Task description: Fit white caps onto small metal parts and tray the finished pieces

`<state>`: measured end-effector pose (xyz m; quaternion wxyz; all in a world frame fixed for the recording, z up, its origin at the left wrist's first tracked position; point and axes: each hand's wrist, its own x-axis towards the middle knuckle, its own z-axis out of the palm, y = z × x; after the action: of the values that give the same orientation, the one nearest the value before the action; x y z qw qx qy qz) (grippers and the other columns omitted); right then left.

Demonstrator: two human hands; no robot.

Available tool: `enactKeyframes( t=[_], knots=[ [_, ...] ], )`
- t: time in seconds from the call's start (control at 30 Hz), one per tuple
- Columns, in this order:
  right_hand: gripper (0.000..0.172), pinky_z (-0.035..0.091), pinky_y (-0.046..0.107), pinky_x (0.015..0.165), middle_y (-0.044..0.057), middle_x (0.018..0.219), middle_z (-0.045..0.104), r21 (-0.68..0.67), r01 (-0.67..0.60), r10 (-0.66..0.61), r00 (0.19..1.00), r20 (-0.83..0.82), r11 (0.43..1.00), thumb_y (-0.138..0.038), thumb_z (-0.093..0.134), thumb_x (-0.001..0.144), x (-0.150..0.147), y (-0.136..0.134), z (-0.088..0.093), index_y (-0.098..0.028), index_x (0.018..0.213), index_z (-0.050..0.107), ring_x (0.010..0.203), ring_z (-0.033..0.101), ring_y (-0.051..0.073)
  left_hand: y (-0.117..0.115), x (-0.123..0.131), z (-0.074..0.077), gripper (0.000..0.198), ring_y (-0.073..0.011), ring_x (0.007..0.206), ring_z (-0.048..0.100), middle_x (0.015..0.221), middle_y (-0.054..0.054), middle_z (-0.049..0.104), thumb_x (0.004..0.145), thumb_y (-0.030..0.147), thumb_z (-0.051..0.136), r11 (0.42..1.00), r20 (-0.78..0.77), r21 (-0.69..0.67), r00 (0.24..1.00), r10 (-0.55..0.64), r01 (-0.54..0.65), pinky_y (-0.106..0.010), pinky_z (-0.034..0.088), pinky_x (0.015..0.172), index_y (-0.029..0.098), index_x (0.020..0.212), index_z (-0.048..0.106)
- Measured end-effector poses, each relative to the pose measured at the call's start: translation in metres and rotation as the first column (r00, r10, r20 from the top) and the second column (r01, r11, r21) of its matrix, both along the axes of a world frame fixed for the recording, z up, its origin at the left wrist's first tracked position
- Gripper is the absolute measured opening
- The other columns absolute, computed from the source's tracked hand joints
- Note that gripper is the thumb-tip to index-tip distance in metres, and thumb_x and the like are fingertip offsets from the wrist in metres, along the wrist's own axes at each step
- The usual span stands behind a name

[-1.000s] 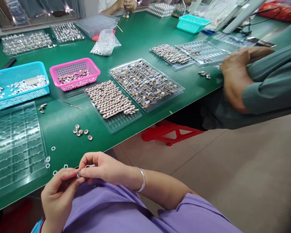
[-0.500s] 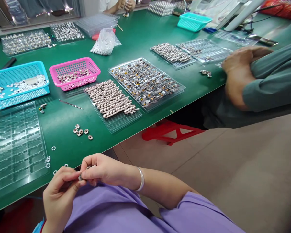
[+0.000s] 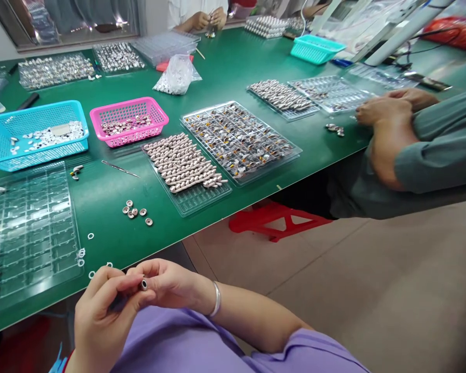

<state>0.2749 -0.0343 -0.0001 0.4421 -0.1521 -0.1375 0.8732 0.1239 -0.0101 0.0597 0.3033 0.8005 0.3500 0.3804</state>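
Observation:
My two hands meet just below the near edge of the green table (image 3: 233, 67), over my purple top. My left hand (image 3: 100, 316) is closed, its thumb and fingers pinching a small metal ring-shaped part (image 3: 143, 284). From the other side my right hand (image 3: 170, 282), with a silver bracelet at the wrist, is closed on the same part. Several loose metal caps (image 3: 133, 212) and small white rings (image 3: 85, 253) lie on the table just beyond my hands.
A clear compartment tray (image 3: 30, 223) lies at the left, a blue basket (image 3: 34, 134) and a pink basket (image 3: 129, 122) behind it. Trays of metal parts (image 3: 186, 166) (image 3: 240, 140) sit mid-table. A co-worker's hands (image 3: 384, 116) rest at the right; a red stool (image 3: 275, 220) stands underneath.
My hands have sunk a little lower in view and the part now shows clearly between my fingertips. The co-worker's hands have shifted slightly on the table edge.

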Motion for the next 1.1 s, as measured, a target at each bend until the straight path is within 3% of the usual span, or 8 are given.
enactKeyframes(
  t=[0.23, 0.3, 0.4, 0.5, 0.57, 0.87, 0.97, 1.1],
  knots=[
    [0.041, 0.044, 0.025, 0.072, 0.001, 0.077, 0.061, -0.004, 0.006, -0.006, 0.999, -0.033, 1.0, -0.039, 0.092, 0.056, -0.002, -0.001, -0.001, -0.012, 0.077, 0.07, 0.072, 0.056, 0.011, -0.001, 0.002, 0.004, 0.012, -0.01, 0.055, 0.059, 0.067, 0.002, 0.06, 0.075, 0.02, 0.078, 0.996, -0.041, 0.087, 0.999, 0.027, -0.023, -0.019, 0.05, 0.051, 0.021, 0.086, 0.072],
    [0.041, 0.045, 0.025, 0.072, 0.001, 0.078, 0.062, -0.017, 0.012, -0.012, 1.0, -0.023, 1.0, -0.04, 0.092, 0.058, -0.001, -0.003, -0.001, -0.012, 0.08, 0.07, 0.073, 0.058, 0.011, -0.001, 0.001, 0.002, 0.012, -0.0101, 0.055, 0.06, 0.068, 0.002, 0.06, 0.075, 0.019, 0.078, 0.999, -0.032, 0.031, 0.999, 0.024, -0.023, -0.019, 0.051, 0.051, 0.021, 0.085, 0.072],
    [0.042, 0.046, 0.026, 0.071, 0.001, 0.078, 0.065, -0.001, 0.037, -0.036, 0.999, 0.019, 0.999, -0.042, 0.089, 0.064, 0.004, -0.003, -0.002, -0.014, 0.089, 0.07, 0.071, 0.061, 0.011, 0.0, -0.004, -0.001, 0.008, -0.0111, 0.056, 0.061, 0.069, 0.002, 0.06, 0.08, 0.021, 0.073, 0.98, 0.019, -0.2, 1.0, 0.011, -0.007, -0.019, 0.051, 0.051, 0.024, 0.087, 0.072],
    [0.044, 0.047, 0.024, 0.069, 0.001, 0.077, 0.067, 0.095, 0.047, -0.057, 0.993, 0.101, 0.994, -0.042, 0.086, 0.068, 0.012, 0.0, -0.001, -0.014, 0.097, 0.07, 0.067, 0.062, 0.009, 0.003, -0.009, -0.005, 0.009, -0.0118, 0.06, 0.062, 0.072, 0.001, 0.06, 0.085, 0.025, 0.067, 0.899, 0.11, -0.438, 0.993, 0.037, 0.015, -0.02, 0.05, 0.052, 0.025, 0.091, 0.074],
    [0.043, 0.047, 0.022, 0.068, 0.001, 0.079, 0.068, 0.156, 0.059, -0.083, 0.985, 0.149, 0.986, -0.037, 0.086, 0.068, 0.016, 0.001, 0.001, -0.013, 0.101, 0.07, 0.066, 0.062, 0.008, 0.004, -0.01, -0.007, 0.012, -0.0119, 0.063, 0.06, 0.073, 0.0, 0.058, 0.086, 0.028, 0.067, 0.849, 0.14, -0.528, 0.986, 0.086, 0.0, -0.02, 0.048, 0.054, 0.025, 0.093, 0.076],
    [0.038, 0.053, 0.021, 0.073, -0.002, 0.079, 0.071, 0.149, 0.176, -0.2, 0.965, 0.172, 0.973, -0.023, 0.09, 0.063, 0.008, -0.002, 0.006, -0.015, 0.09, 0.065, 0.071, 0.069, 0.008, 0.003, -0.013, -0.02, 0.022, -0.0114, 0.064, 0.053, 0.075, 0.0, 0.055, 0.078, 0.034, 0.076, 0.735, 0.197, -0.678, 0.958, 0.21, -0.022, -0.021, 0.045, 0.055, 0.027, 0.099, 0.078],
    [0.038, 0.054, 0.021, 0.075, -0.001, 0.081, 0.073, 0.128, 0.235, -0.256, 0.949, 0.185, 0.963, -0.024, 0.091, 0.062, 0.007, -0.003, 0.008, -0.015, 0.087, 0.064, 0.072, 0.069, 0.008, 0.004, -0.015, -0.022, 0.03, -0.0103, 0.06, 0.053, 0.076, 0.001, 0.06, 0.076, 0.04, 0.078, 0.636, 0.194, -0.771, 0.933, 0.304, -0.047, -0.02, 0.046, 0.054, 0.027, 0.103, 0.075],
    [0.038, 0.055, 0.021, 0.076, -0.001, 0.081, 0.073, 0.131, 0.268, -0.291, 0.935, 0.205, 0.954, -0.022, 0.091, 0.06, 0.008, -0.003, 0.01, -0.015, 0.085, 0.064, 0.074, 0.07, 0.008, 0.006, -0.011, -0.018, 0.03, -0.0097, 0.056, 0.052, 0.071, -0.001, 0.065, 0.069, 0.044, 0.082, 0.462, 0.193, -0.886, 0.928, 0.319, 0.025, -0.018, 0.043, 0.048, 0.019, 0.082, 0.073]
  ],
)
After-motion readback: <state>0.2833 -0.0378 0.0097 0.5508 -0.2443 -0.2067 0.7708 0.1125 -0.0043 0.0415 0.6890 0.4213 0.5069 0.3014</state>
